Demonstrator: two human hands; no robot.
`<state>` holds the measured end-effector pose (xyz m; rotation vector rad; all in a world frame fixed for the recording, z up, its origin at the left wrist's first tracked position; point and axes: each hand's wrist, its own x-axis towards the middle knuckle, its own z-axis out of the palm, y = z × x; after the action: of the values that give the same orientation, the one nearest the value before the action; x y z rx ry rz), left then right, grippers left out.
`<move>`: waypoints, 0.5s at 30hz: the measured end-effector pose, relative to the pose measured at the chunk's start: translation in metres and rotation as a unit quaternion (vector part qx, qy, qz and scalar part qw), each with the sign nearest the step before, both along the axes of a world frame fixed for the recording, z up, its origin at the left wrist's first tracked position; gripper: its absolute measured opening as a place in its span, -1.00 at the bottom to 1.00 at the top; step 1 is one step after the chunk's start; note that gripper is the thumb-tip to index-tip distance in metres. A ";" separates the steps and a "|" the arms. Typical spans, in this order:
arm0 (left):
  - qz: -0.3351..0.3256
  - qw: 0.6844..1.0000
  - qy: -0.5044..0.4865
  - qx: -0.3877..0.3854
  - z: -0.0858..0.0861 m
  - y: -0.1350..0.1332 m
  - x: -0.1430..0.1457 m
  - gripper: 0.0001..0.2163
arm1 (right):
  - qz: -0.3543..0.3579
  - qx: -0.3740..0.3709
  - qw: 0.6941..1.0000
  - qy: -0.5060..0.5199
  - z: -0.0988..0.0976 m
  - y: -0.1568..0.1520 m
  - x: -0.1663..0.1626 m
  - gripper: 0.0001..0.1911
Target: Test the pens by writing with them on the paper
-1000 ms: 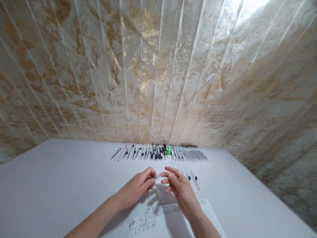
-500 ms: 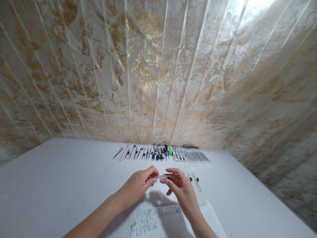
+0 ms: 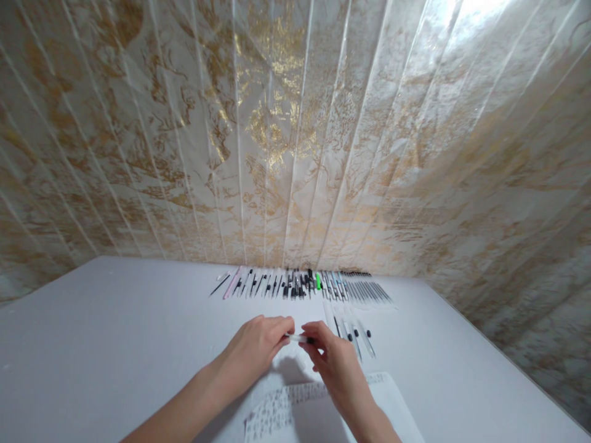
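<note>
Above the white table, both hands hold a slim pen (image 3: 297, 338) with a pale, see-through barrel and a black part at its right end. My left hand (image 3: 257, 341) is closed round the pen's left end, which its fingers hide. The black end sits in a pinch of my right hand (image 3: 331, 354), thumb and fingers pressed together. Just right of that hand lie a few clear pen parts (image 3: 367, 340) with small black pieces beside them.
A long row of pens and pen parts (image 3: 258, 285) lies along the table's far edge, with a green piece (image 3: 318, 281) among them. Thin dark rods (image 3: 369, 291) line up at its right. Below my hands lies a sheet with handwriting (image 3: 272, 412). A patterned curtain (image 3: 277, 154) hangs behind.
My right hand has lowered slightly and its spread fingers have closed in on the pen's black end. My left hand has turned a little, knuckles up. More pen parts show beside my right hand.
</note>
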<state>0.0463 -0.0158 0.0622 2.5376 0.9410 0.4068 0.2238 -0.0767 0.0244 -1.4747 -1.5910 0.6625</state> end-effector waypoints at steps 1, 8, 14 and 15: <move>0.003 1.000 0.005 -0.002 0.001 -0.001 0.000 -0.88 | 0.000 0.007 1.000 -0.016 0.001 0.000 0.000 -0.82; 0.012 0.996 -0.020 -0.089 0.008 -0.003 -0.001 -0.92 | 0.000 0.027 0.984 -0.174 0.013 -0.009 -0.001 -0.67; -0.007 0.991 -0.049 -0.127 0.011 -0.002 -0.003 -0.94 | 0.065 0.003 0.978 -0.196 0.025 -0.011 0.004 -0.60; -0.016 0.990 -0.055 -0.128 0.011 -0.002 -0.004 -0.93 | 0.090 -0.014 0.981 -0.172 0.027 -0.012 0.006 -0.60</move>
<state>0.0422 -0.0179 0.0736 2.2710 0.8524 0.3867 0.2300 -0.0882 0.0511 -1.5389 -2.0052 0.5514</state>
